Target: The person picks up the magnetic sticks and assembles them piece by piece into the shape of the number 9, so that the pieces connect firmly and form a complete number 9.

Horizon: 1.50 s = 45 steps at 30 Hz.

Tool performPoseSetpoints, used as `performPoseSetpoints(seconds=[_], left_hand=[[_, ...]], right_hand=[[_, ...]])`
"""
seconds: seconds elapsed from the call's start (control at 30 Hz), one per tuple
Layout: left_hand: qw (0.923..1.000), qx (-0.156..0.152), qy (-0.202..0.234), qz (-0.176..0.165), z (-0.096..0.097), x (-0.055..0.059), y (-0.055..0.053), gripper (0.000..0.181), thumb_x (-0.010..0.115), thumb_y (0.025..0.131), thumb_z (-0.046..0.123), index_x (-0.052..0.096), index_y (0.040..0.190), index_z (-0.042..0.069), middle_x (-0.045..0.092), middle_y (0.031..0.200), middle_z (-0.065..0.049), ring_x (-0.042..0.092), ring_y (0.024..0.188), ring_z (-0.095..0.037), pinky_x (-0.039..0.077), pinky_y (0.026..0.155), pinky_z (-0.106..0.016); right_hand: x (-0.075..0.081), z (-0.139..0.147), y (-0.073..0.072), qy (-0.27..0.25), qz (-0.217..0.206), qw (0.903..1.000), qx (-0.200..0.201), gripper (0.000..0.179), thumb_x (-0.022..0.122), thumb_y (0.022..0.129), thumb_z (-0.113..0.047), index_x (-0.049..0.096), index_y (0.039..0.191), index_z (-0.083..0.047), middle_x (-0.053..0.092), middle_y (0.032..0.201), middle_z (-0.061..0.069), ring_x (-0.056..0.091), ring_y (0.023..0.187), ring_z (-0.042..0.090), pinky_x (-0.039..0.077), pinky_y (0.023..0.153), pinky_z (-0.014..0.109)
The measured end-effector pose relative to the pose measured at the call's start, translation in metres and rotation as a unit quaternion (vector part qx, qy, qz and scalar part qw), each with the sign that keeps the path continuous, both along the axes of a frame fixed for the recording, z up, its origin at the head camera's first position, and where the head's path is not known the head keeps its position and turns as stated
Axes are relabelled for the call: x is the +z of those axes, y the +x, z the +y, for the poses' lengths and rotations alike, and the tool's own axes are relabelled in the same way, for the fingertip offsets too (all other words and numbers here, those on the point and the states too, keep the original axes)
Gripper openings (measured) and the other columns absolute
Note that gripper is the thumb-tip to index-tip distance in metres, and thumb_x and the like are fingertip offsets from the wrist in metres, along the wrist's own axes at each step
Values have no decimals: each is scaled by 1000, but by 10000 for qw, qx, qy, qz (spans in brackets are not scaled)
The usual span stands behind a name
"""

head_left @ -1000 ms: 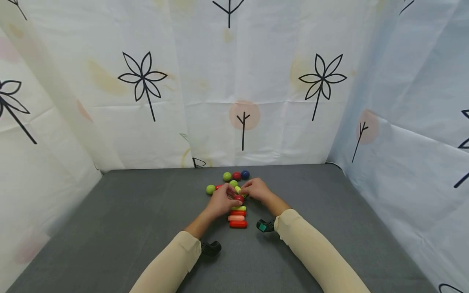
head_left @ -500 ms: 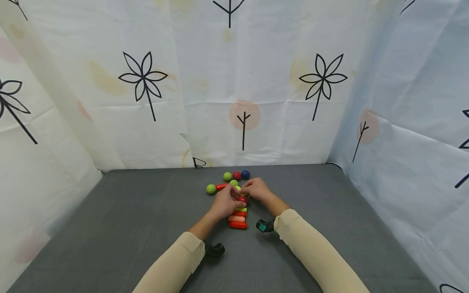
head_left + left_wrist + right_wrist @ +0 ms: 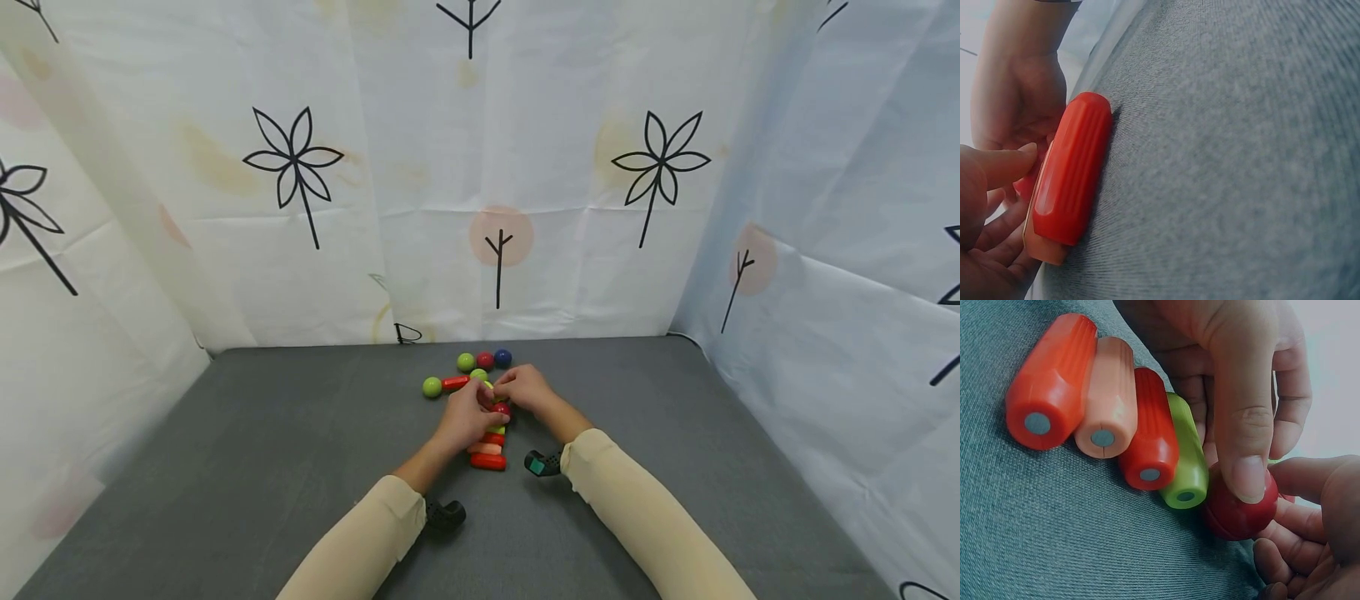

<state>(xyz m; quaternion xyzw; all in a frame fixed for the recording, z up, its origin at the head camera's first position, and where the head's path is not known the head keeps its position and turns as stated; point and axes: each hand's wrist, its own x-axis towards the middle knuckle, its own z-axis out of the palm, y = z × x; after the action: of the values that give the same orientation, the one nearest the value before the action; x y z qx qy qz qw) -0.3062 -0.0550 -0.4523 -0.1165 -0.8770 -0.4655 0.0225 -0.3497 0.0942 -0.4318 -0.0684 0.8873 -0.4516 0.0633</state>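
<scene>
Your left hand (image 3: 463, 415) has its fingers pinching a red ball (image 3: 1229, 520) at the upper end of the stick row, mid-frame in the head view. Your right hand (image 3: 527, 388) meets it from the right, its fingers bent inward near a yellow-green piece (image 3: 488, 386); whether they grasp it, you cannot tell.

Going up from the lower end, a red stick (image 3: 487, 462), a pink stick (image 3: 1109, 394), a second red stick (image 3: 1147, 425) and a yellow-green stick (image 3: 1185, 453) lie side by side on your tabletop (image 3: 225, 458). That part looks done; the pinched ball, not yet released, seems unfinished.

Left of your hands, a green ball (image 3: 432, 387) sits just beside another red stick (image 3: 454, 382). Above, a blue ball (image 3: 502, 358) ends a line of three; whether any of those are left to place is unclear.
</scene>
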Motion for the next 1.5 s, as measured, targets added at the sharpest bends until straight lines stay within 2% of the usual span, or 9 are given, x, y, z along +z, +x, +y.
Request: performPoseSetpoints(seconds=[0.23, 0.57, 0.87, 0.97, 1.1, 1.27, 1.5], left_hand=[[10000, 60, -12, 2, 2, 1, 1, 36, 85, 77, 16, 56, 97, 9, 61, 89, -2, 60, 77, -15, 51, 68, -31], [10000, 85, -29, 5, 1, 1, 2, 34, 84, 77, 14, 57, 96, 9, 61, 88, -3, 60, 77, -16, 51, 70, -33], [9999, 145, 30, 86, -6, 0, 1, 31, 83, 78, 13, 59, 97, 9, 62, 89, -3, 61, 79, -16, 52, 71, -33], [9998, 96, 84, 163, -10, 0, 1, 30, 83, 78, 13, 60, 98, 8, 63, 91, -4, 62, 81, -18, 52, 73, -35], [9999, -12, 10, 158, -17, -1, -2, 29, 82, 80, 16, 63, 100, 9, 65, 95, -3, 64, 86, -20, 53, 74, -35], [9997, -248, -53, -16, -26, -1, -4, 23, 79, 83, 16, 68, 102, 11, 67, 99, -1, 64, 92, -20, 53, 74, -34], [9946, -974, -351, 27, -37, 0, -5, 15, 74, 87, 14, 73, 102, 11, 68, 98, 2, 63, 91, -16, 52, 78, -35]], right_hand=[[0, 0, 0, -5, 0, 10000, 7, 16, 70, 85, -11, 76, 97, -3, 69, 89, 3, 57, 74, 15, 46, 65, 26], [-2, 1, 1, 70, 90, 9999, -15, 16, 72, 85, -14, 76, 97, -3, 70, 95, 4, 59, 86, 19, 49, 73, 30], [-6, 13, 4, 3, 333, 9985, 443, 19, 75, 85, -17, 74, 100, -4, 69, 91, 2, 59, 78, 16, 49, 68, 30], [-6, 21, 8, -76, 449, 9965, 707, 22, 74, 87, -18, 72, 105, -4, 70, 95, 4, 62, 82, 17, 50, 71, 33], [-6, 32, 14, -179, 651, 9901, 1234, 28, 72, 89, -17, 69, 113, -3, 70, 103, 10, 64, 93, 22, 51, 75, 36], [-7, 42, 20, -82, 884, 9786, 1854, 34, 71, 90, -15, 66, 122, -5, 69, 108, 11, 63, 97, 26, 52, 75, 36], [-12, 48, 23, 285, 1124, 9689, 2184, 38, 74, 88, -14, 66, 125, -7, 67, 110, 7, 62, 98, 22, 51, 81, 35]])
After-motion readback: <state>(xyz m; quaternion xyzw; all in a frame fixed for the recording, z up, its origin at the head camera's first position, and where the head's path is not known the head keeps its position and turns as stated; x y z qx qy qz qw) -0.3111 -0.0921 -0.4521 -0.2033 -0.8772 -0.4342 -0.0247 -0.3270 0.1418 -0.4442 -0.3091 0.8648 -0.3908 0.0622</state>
